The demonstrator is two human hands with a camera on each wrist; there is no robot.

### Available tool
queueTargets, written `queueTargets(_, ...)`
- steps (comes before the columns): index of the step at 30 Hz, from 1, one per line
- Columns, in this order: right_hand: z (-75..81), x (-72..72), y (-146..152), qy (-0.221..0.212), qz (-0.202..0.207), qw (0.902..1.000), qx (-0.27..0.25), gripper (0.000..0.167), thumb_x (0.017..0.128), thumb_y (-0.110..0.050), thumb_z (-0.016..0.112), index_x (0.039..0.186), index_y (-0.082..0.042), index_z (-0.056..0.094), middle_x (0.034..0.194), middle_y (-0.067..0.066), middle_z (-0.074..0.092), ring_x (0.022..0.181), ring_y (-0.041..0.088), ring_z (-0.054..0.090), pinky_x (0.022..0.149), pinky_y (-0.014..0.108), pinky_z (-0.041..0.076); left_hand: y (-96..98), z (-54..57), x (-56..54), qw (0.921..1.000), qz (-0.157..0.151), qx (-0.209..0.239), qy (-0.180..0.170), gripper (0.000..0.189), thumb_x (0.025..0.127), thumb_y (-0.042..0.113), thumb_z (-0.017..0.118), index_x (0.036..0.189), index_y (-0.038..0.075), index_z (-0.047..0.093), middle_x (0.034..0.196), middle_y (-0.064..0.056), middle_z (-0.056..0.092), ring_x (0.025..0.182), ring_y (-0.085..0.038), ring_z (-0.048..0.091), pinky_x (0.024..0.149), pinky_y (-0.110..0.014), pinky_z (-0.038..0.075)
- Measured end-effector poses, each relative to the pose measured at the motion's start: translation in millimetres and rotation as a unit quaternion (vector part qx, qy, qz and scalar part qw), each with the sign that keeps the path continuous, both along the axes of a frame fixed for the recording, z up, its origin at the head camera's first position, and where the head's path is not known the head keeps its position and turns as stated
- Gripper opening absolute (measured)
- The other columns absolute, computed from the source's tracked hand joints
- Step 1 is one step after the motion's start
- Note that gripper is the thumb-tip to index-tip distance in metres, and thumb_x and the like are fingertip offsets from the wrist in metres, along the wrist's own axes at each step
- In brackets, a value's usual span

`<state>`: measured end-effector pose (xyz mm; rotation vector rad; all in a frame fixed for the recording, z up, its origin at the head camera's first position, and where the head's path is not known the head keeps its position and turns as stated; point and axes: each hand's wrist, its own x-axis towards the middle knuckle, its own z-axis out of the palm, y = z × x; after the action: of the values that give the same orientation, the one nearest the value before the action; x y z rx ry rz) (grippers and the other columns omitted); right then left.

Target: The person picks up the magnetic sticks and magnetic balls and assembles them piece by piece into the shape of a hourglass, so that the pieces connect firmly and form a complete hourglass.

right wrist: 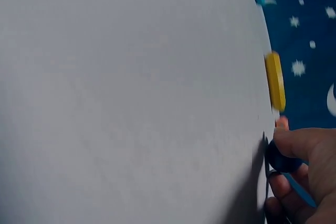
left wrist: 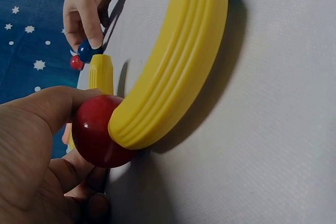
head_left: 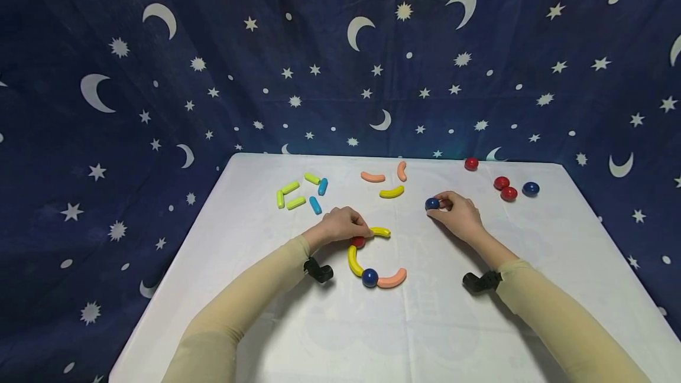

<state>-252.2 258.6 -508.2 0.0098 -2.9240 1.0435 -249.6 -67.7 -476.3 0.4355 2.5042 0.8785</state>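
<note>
My left hand [head_left: 343,224] pinches a red ball [left wrist: 100,132] between thumb and fingers. Against the ball lie a curved yellow piece [left wrist: 170,66] with grooves and a second yellow piece [head_left: 380,232]. The chain curves on from there to a blue ball [head_left: 369,278] and a curved salmon-pink piece [head_left: 393,278]. Farther right, my right hand [head_left: 460,217] grips another blue ball [head_left: 432,204] in its fingertips, apart from the chain. In the right wrist view, thumb and fingers partly cover this ball.
Several lime-green sticks [head_left: 296,203] and two blue sticks [head_left: 315,205] lie at the back left. Two salmon-pink pieces [head_left: 373,177] and a yellow piece [head_left: 392,192] are at the back middle. Three red balls [head_left: 502,182] and a blue ball [head_left: 531,188] sit back right, before a star-patterned curtain [head_left: 340,64].
</note>
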Motion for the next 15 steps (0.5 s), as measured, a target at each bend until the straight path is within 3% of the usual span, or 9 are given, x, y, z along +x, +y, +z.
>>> queueTargets(7,4.5,17.3,-22,-0.036,0.066,0.9970,-0.018,0.044,0.088,-0.031,0.082,0.122,-0.008,0.065,0.104,0.008,0.065,0.099,0.028,0.052,0.085,0.044,0.040,-0.7,-1.3,-0.4,0.9999,-0.007,0.001,0.008,0.021,0.088,0.047,0.076,0.082,0.027,0.078,0.079,0.005,0.066,0.089,-0.019,0.051,0.073,-0.034,0.037)
queueTargets(15,8.4,38.8,-50,-0.085,0.125,0.9883,-0.022,0.046,0.081,-0.034,0.088,0.115,-0.014,0.066,0.100,0.001,0.061,0.097,0.026,0.048,0.085,0.043,0.034,1.0,0.8,-1.0,0.9998,-0.006,-0.016,0.009,0.020,0.088,0.046,0.075,0.081,0.028,0.078,0.078,0.007,0.066,0.091,-0.021,0.050,0.083,-0.039,0.036)
